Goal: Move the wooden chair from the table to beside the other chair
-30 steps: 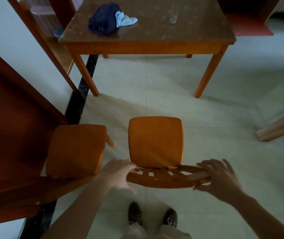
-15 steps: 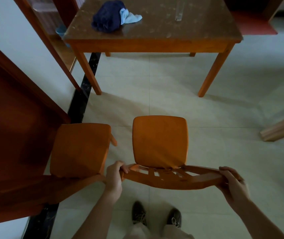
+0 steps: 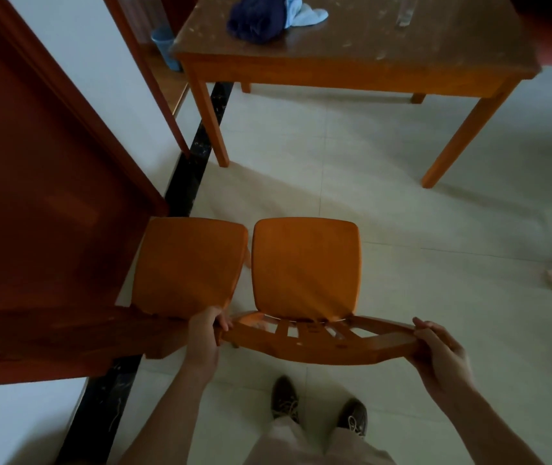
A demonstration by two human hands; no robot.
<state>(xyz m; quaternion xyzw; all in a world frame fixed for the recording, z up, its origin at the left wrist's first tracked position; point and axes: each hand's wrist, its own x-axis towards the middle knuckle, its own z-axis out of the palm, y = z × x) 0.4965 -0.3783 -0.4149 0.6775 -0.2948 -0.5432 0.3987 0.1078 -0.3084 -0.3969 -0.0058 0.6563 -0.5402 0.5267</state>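
While the curved top rail of the wooden chair (image 3: 305, 270) is gripped at both ends, its smooth, rounded-square orange seat is seen from above, set on the pale tiled floor (image 3: 402, 203) just beside the other chair (image 3: 187, 266). Only a narrow gap is left between the two seats, which match in colour, shape and glossy finish. The left hand (image 3: 205, 333) is clenched around the left end of the rail, with the fingers curled over its upper edge. The right hand (image 3: 442, 350) is wrapped around the right end, the thumb laid along the top and the fingers tucked underneath. Short flat slats are visible below the rail, joining it to the back of the seat. The other chair is pressed close against a dark reddish wooden panel (image 3: 33, 196) on the left, and its own back rail is partly hidden by that panel. A black speckled strip (image 3: 194, 162) is set into the floor along the white wall. Farther off, well apart from both chairs, a square wooden table is seen on tapered legs, its brown tabletop (image 3: 368, 38) mottled with pale flecks. A crumpled dark blue cloth (image 3: 254, 18) and a light blue cloth (image 3: 305, 13) are lying on it, touching. Two dark laced shoes (image 3: 284, 397) are visible on the tiles below the rail.
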